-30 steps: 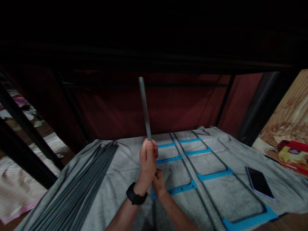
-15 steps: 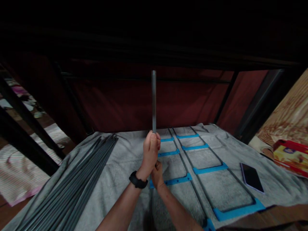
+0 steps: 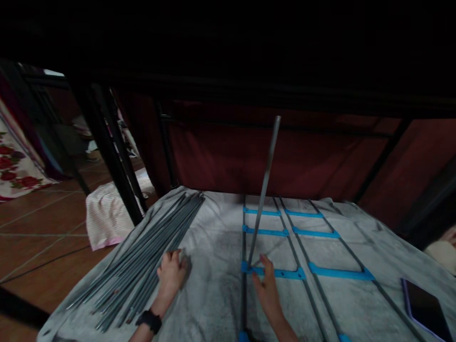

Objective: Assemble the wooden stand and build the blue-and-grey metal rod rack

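Observation:
My left hand, with a black watch on its wrist, is open at the right edge of a pile of grey metal rods. Its fingers are slightly bent; whether they touch a rod I cannot tell. A single metal rod stands up, leaning to the right, its lower end at the left end of a blue crosspiece. Beside that lower end is my right hand, open, thumb and fingers apart. Blue crosspieces and long rods form two ladder-like frames lying flat on the grey blanket.
A phone lies on the blanket at the right. Dark metal posts rise on the left, and a dark beam hangs low overhead. A red cloth closes off the back. Striped fabric sits beyond the posts.
Both hands have let go of the upright rod, which now tilts to the right. My left hand has moved left to the rod pile. The view has turned left.

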`<state>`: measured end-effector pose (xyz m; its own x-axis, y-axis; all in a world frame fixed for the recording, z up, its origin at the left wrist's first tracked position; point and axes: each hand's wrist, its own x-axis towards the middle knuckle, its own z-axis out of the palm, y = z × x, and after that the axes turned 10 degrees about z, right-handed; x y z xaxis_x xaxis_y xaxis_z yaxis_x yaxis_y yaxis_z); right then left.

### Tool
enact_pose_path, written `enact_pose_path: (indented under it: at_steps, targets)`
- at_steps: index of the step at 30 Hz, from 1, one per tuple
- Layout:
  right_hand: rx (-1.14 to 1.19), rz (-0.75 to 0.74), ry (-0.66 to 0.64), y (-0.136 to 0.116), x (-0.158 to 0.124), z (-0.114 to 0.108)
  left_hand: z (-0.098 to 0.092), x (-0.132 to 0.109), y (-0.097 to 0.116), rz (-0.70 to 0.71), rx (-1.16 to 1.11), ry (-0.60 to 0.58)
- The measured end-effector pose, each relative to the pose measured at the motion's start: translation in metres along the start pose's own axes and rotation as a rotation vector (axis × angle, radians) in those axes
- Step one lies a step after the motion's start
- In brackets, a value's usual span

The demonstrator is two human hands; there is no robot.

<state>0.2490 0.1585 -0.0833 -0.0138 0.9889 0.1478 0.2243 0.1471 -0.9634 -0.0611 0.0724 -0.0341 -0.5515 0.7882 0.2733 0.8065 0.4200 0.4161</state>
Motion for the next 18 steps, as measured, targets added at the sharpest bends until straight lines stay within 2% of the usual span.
enact_pose_path:
  at_steps: [1, 3, 6, 9, 13, 18]
  targets:
    - [-0.042, 0.023, 0.009, 0.019, -0.01, -0.009, -0.002, -0.006, -0.02, -0.019, 0.128, -0.046]
    - [-0.094, 0.077, 0.031, 0.052, -0.025, -0.026, -0.007, -0.018, -0.045, 0.005, 0.31, -0.113]
    - [-0.095, 0.076, 0.012, 0.079, -0.036, -0.04, -0.01, -0.025, -0.053, 0.101, 0.437, -0.139]
    - [-0.079, 0.032, 0.054, 0.076, -0.041, -0.039, -0.009, -0.019, -0.045, 0.126, 0.474, -0.136]
    - [-0.053, 0.024, 0.095, 0.053, -0.049, -0.034, -0.009, -0.007, -0.034, 0.093, 0.466, -0.177]
    - [-0.037, 0.037, 0.114, 0.036, -0.052, -0.041, -0.014, -0.002, -0.031, -0.035, 0.328, -0.198]
